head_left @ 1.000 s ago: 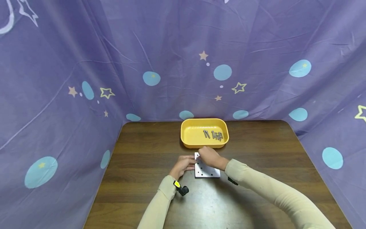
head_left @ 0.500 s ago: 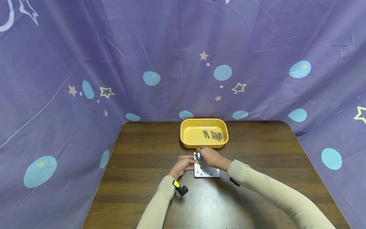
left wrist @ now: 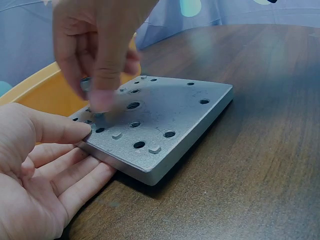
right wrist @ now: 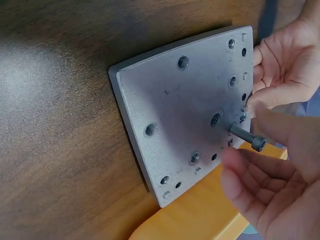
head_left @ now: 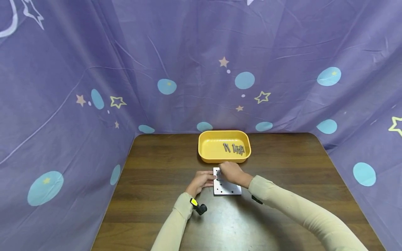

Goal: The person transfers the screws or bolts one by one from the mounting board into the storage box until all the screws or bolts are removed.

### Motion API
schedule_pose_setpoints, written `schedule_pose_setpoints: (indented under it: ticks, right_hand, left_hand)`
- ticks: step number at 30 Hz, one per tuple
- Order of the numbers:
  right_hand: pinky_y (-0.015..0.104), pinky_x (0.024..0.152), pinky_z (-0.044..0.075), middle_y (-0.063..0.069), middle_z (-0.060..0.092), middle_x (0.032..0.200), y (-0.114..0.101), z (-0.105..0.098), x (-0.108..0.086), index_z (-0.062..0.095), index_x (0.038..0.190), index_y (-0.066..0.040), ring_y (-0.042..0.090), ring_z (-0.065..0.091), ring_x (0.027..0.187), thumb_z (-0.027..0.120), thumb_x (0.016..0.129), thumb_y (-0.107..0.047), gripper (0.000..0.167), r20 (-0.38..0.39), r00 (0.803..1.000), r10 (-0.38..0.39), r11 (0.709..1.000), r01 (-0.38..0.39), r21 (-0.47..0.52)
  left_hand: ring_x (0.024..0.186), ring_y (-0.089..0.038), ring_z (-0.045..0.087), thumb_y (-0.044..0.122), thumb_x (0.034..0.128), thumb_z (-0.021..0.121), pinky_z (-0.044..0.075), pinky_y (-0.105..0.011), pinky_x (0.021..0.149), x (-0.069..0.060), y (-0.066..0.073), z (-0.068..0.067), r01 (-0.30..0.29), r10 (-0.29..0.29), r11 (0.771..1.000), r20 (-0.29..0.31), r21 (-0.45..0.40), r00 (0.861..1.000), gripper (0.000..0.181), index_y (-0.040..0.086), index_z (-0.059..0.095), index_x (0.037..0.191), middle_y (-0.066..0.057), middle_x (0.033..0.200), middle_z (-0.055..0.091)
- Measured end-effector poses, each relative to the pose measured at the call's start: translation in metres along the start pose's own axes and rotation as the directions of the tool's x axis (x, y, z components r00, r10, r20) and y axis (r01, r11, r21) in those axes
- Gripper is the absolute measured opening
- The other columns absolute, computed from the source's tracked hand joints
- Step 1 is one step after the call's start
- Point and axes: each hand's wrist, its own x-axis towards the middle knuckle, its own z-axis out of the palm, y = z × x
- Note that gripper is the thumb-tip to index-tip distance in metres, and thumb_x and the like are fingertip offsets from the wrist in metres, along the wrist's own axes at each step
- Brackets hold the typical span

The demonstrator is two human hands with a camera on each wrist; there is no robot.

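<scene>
A thick grey metal plate with several holes lies on the table. The left hand grips its left edge, thumb on top and fingers against the side and underneath. A socket head screw stands tilted in a hole near that edge. Around the screw is the right hand, its thumb and index finger spread on either side and apart from it in the right wrist view. In the left wrist view the right hand is blurred and partly covers the screw. From the head, the right hand hides the plate's far part.
Just behind the plate stands a yellow tray. Several screws lie in its right half. The brown wooden table extends around, with a purple patterned curtain behind and at both sides.
The right hand's fingers have shifted slightly about the screw, over the plate's far left corner. The left hand, plate and tray hold their places.
</scene>
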Motion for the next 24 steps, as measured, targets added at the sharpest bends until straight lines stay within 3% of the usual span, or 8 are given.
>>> schedule_pose_setpoints:
  ticks: [4,12,14,19,24]
  right_hand:
    - [0.036,0.049,0.048,0.001,0.061,0.061,-0.0002,-0.0003,0.0004,0.065,0.072,-0.010,0.011,0.048,0.055,0.079,0.090,-0.019,0.024,-0.009,1.000,0.015,1.000,-0.015,-0.009]
    - [0.033,0.056,0.048,0.002,0.067,0.071,-0.0031,-0.0062,0.0019,0.070,0.078,-0.005,0.010,0.051,0.063,0.066,0.092,0.002,0.016,0.028,0.994,-0.104,0.995,0.103,0.005]
    - [0.033,0.056,0.049,0.003,0.067,0.071,-0.0036,-0.0053,0.0015,0.071,0.080,-0.005,0.011,0.053,0.062,0.069,0.092,-0.001,0.012,0.019,0.996,-0.085,0.996,0.085,-0.005]
    - [0.035,0.051,0.048,0.003,0.061,0.062,-0.0042,-0.0027,0.0000,0.064,0.072,-0.007,0.014,0.052,0.055,0.078,0.090,-0.016,0.024,-0.020,1.000,-0.020,1.000,0.020,-0.015]
    - [0.037,0.058,0.053,0.005,0.067,0.073,-0.0062,-0.0049,0.0015,0.068,0.080,-0.006,0.016,0.060,0.065,0.068,0.093,-0.002,0.014,0.022,0.997,-0.077,0.997,0.078,-0.024]
  left_hand:
    - [0.079,-0.013,0.068,0.002,0.0903,0.069,0.064,-0.030,0.076,0.0000,-0.0004,-0.0004,-0.007,0.007,1.000,0.001,-0.004,1.000,0.044,-0.010,0.061,0.132,-0.009,0.102,0.073]
    - [0.079,-0.013,0.069,0.001,0.0904,0.067,0.064,-0.030,0.076,-0.0001,-0.0004,0.0003,-0.011,0.011,1.000,-0.008,0.000,1.000,0.043,-0.010,0.061,0.132,-0.010,0.104,0.073]
    - [0.079,-0.013,0.069,0.001,0.0906,0.067,0.064,-0.031,0.077,0.0002,-0.0004,0.0003,-0.010,0.010,1.000,-0.012,0.007,1.000,0.043,-0.009,0.062,0.132,-0.010,0.106,0.073]
    - [0.080,-0.013,0.069,0.001,0.0904,0.067,0.064,-0.031,0.078,0.0007,-0.0009,-0.0006,-0.007,0.007,1.000,-0.012,0.009,1.000,0.043,-0.009,0.062,0.132,-0.012,0.108,0.074]
    - [0.082,-0.014,0.069,0.000,0.0897,0.067,0.064,-0.032,0.078,-0.0004,-0.0004,-0.0006,-0.006,0.006,1.000,-0.012,0.014,1.000,0.044,-0.010,0.061,0.133,-0.017,0.114,0.072]
